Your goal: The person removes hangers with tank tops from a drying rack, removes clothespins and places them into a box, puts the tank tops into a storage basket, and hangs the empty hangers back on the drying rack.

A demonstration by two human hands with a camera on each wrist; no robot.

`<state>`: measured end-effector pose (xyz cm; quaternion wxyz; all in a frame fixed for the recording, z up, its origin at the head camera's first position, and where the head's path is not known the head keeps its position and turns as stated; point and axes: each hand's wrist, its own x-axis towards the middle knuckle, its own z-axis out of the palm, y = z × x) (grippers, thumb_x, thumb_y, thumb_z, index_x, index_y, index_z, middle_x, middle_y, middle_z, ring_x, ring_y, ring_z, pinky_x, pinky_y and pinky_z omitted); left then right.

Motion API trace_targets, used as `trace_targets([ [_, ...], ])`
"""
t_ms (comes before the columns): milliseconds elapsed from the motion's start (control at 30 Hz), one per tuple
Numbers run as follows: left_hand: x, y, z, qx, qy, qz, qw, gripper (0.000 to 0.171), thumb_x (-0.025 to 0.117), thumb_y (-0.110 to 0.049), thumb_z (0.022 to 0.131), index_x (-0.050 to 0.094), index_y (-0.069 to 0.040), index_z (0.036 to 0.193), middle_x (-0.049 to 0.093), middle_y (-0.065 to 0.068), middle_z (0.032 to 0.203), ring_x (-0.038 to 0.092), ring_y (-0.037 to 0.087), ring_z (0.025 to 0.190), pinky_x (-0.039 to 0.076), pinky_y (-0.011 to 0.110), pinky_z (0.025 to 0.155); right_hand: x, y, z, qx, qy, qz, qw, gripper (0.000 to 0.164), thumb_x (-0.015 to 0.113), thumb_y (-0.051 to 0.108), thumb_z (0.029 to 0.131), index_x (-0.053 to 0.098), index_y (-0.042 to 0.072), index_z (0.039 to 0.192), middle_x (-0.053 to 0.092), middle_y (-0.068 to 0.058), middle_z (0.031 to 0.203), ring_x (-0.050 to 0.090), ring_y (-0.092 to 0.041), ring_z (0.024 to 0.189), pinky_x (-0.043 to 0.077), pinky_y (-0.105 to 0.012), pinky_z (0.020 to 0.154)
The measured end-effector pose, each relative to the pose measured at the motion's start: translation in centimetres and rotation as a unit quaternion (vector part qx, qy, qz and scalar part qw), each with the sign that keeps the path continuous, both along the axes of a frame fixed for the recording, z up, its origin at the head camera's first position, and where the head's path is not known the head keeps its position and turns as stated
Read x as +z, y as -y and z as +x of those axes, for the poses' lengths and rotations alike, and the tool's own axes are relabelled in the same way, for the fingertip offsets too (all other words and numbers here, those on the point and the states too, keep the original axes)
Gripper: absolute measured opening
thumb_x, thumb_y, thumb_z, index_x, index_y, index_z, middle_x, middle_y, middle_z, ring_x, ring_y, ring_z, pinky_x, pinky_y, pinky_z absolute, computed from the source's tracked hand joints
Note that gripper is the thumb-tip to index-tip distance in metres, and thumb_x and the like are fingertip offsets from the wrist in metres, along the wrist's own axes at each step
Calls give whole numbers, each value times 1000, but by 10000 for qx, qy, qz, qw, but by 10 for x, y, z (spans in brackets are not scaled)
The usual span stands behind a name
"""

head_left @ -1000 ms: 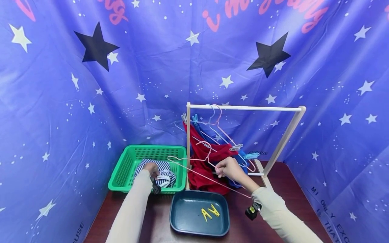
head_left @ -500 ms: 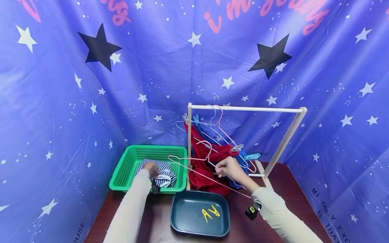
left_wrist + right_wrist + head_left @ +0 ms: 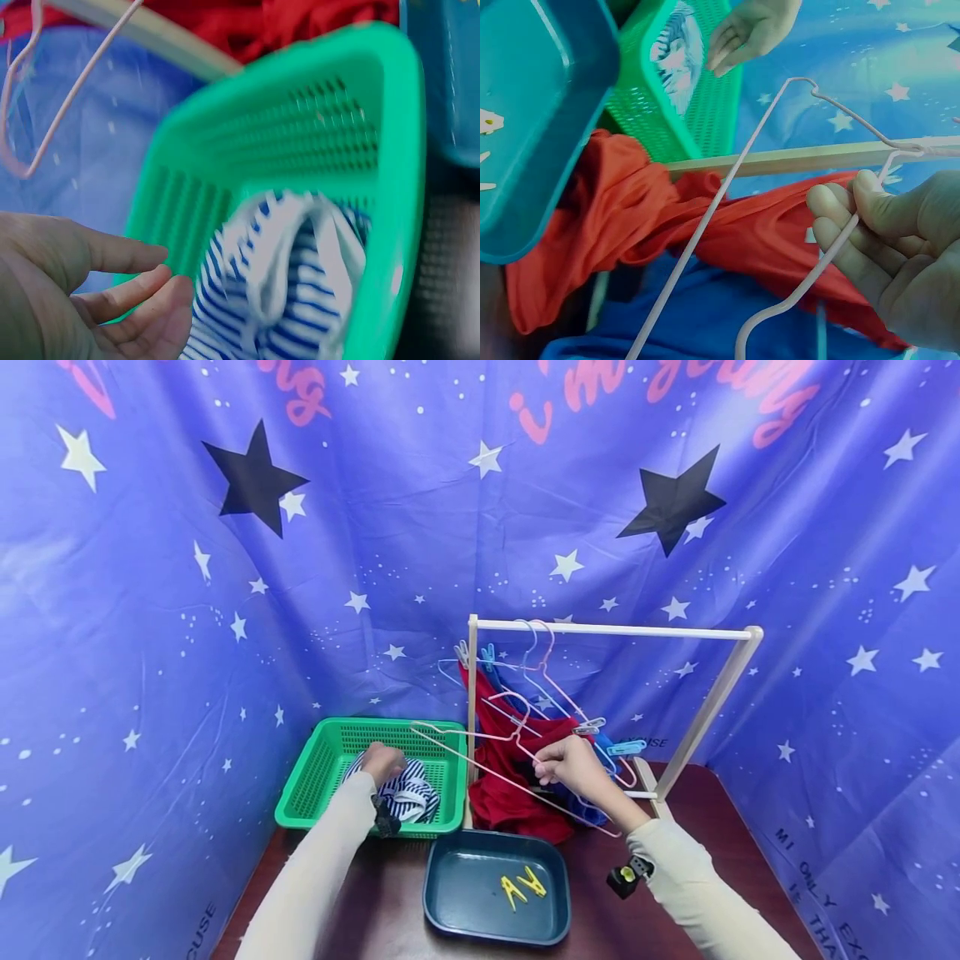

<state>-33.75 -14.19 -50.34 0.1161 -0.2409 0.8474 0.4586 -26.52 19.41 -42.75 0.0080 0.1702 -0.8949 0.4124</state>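
Observation:
My right hand (image 3: 566, 766) pinches one shoulder of a pink clothes hanger (image 3: 480, 768), thumb against the fingers in the right wrist view. The hanger's hook points up, and its far end reaches over the rim of the green basket (image 3: 300, 818). My left hand (image 3: 382, 762) hovers over the basket, fingers loosely bent and nothing between them in the left wrist view (image 3: 112, 292). Below it a striped blue-and-white garment (image 3: 411, 793) lies crumpled in the basket, a white band showing on top.
Behind the right hand stands a drying rack (image 3: 615, 627) with a red garment (image 3: 510, 806) and a blue one (image 3: 592, 814) clipped to hangers. In front, a dark tray (image 3: 461, 902) holds two yellow clothespins (image 3: 522, 888). A starry curtain surrounds the table.
My left hand has lifted a little from the striped garment, which stays in the basket. The pink hanger has risen slightly at its left end, still in my right hand.

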Motion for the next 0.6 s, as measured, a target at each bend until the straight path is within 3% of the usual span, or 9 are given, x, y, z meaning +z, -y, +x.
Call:
trace_targets([
  [33,1,-6,-2,345,-166,558,9977,33,68,9,83,59,11,115,64,21,100,61,18,66,58,28,65,4,0,1,25,-43,7,10000,7,72,-5,88,76,-2,83,75,-15,73,73,-20,63,61,-29,62],
  [133,-1,-17,-8,0,-268,1667,9857,44,70,11,82,61,11,126,71,23,110,72,26,79,63,36,76,16,1,4,50,-126,-25,9999,6,72,-4,89,76,-4,86,75,-15,74,74,-20,64,61,-28,62],
  [200,-25,-18,-32,-739,159,2214,9723,37,76,5,83,67,9,119,74,21,107,74,26,84,63,35,77,24,2,5,91,-209,-66,9997,5,71,-4,89,76,-6,88,76,-16,74,74,-22,65,61,-28,62],
  [300,-55,-22,-57,-1866,766,2357,9507,29,77,-7,88,72,4,114,75,22,111,75,28,96,62,34,83,38,2,8,113,-301,-200,9993,6,71,-5,89,76,-9,90,75,-20,76,75,-25,65,62,-31,62],
  [367,-53,-29,-55,-2266,1082,2257,9413,36,72,-10,93,66,8,124,67,30,125,69,36,114,58,37,96,48,0,10,101,-362,-309,9988,6,71,-7,89,75,-10,91,75,-22,77,75,-27,66,62,-32,62],
  [433,-26,-40,-30,-2271,1071,2093,9451,39,63,-6,98,58,13,133,57,35,137,59,42,129,51,42,108,59,-3,12,43,-383,-436,9983,7,71,-6,89,75,-11,92,75,-23,78,76,-26,68,63,-34,64],
  [500,-10,-45,-12,-2258,929,2048,9479,40,62,-3,98,57,16,132,54,39,138,57,46,130,51,43,108,72,-7,15,-25,-380,-569,9977,9,71,-6,90,75,-12,95,75,-25,80,76,-25,69,63,-34,65],
  [533,2,-50,-1,-2136,874,1891,9545,40,56,0,100,52,18,136,50,39,142,52,47,135,48,45,111,80,-10,16,-50,-385,-628,9973,10,71,-5,90,75,-13,96,75,-25,81,76,-22,69,63,-32,65],
  [600,-8,-54,-5,-2024,876,1797,9587,40,57,0,100,52,18,135,51,39,141,54,47,132,49,46,110,96,-16,20,-151,-378,-740,9964,14,72,-4,90,74,-14,100,75,-27,84,76,-18,69,62,-31,65],
])
